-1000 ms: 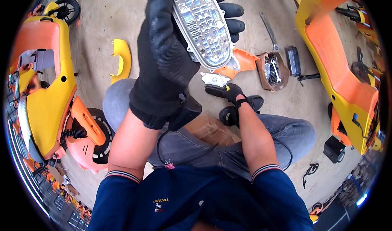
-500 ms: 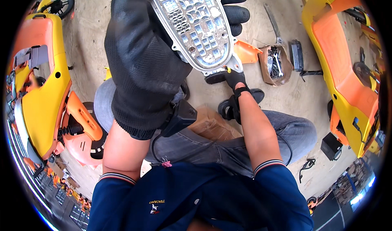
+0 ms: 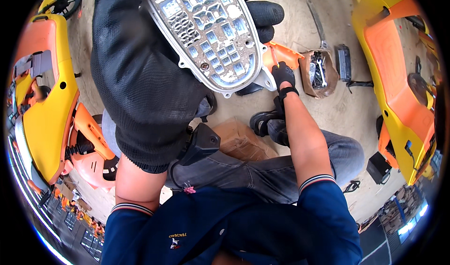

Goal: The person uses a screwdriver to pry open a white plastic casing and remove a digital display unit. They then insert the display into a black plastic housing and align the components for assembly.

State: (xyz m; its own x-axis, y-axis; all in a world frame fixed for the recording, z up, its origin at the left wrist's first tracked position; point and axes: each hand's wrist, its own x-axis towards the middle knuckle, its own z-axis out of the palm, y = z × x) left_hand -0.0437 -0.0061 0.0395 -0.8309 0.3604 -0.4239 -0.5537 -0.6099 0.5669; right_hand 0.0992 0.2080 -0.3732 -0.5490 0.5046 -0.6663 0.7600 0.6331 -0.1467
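Left hand [image 3: 145, 77], black knit glove, was clamped round the grey ribbed plastic panel [image 3: 211, 30], fingers wrapped over its far edge, held up close under the head camera; ribbed underside faced the camera; long axis ran from upper left to lower right, narrow screw-tab end pointing down-right toward the other hand. Right hand [image 3: 283, 73], also black-gloved, was closed on a thin orange-handled screwdriver [image 3: 273, 57], handle end up; it sat just beside and below the panel's lower-right corner, so it was the nearer hand to that tab end; contact between tool tip and panel couldn't be told. Beyond the right hand: an orange plastic shell piece [image 3: 287, 54] on the concrete floor [image 3: 328, 110]; an open brown box of wrenches [image 3: 318, 72] near it; yellow-and-orange scooter bodies left [image 3: 42, 105] and right [image 3: 398, 77].
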